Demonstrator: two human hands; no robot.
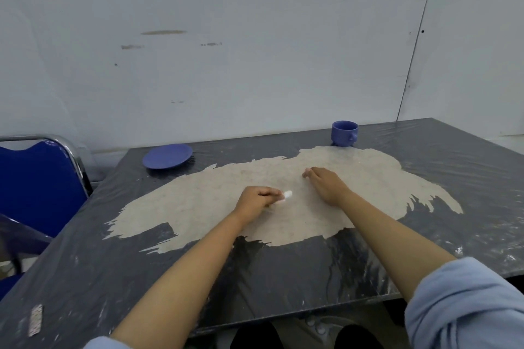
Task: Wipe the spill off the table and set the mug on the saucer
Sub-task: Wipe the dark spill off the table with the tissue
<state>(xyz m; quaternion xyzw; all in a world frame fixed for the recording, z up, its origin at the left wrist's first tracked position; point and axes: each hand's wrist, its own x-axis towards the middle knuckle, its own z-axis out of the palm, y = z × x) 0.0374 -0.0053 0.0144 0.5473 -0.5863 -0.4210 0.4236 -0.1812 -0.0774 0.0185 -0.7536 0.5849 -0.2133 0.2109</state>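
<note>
The left hand (256, 201) is curled into a loose fist, thumb and fingers pinched on a small white wad (287, 195) that pokes out toward the middle of the table; it looks like a tissue or scrap of cloth, though it is too small to tell which. The right hand (326, 183) lies palm down with its fingers together, flat on the surface and holding nothing, seemingly steadying. Both hands rest on a wide, pale beige patch (354, 178) that spreads across the dark, plastic-covered table (113, 263). Whether this patch is the spill itself or worn tabletop cannot be told from here.

The wad is soft and light, and it is tiny against so much area, so it would likely soak through fast and need pressing flat under the fingertips to cover ground.

The blue mug (343, 133) stands upright at the far edge of the patch, handle facing the near right. The blue saucer (168, 156) sits well apart to the left, near the far left corner, beside a blue chair (39, 184). The mug looks ceramic: stiff, fairly heavy for its size, breakable, and possibly slick if wet. The handle or a grasp around the body offers the safest hold, and it should be lowered gently onto the shallow saucer.
</note>
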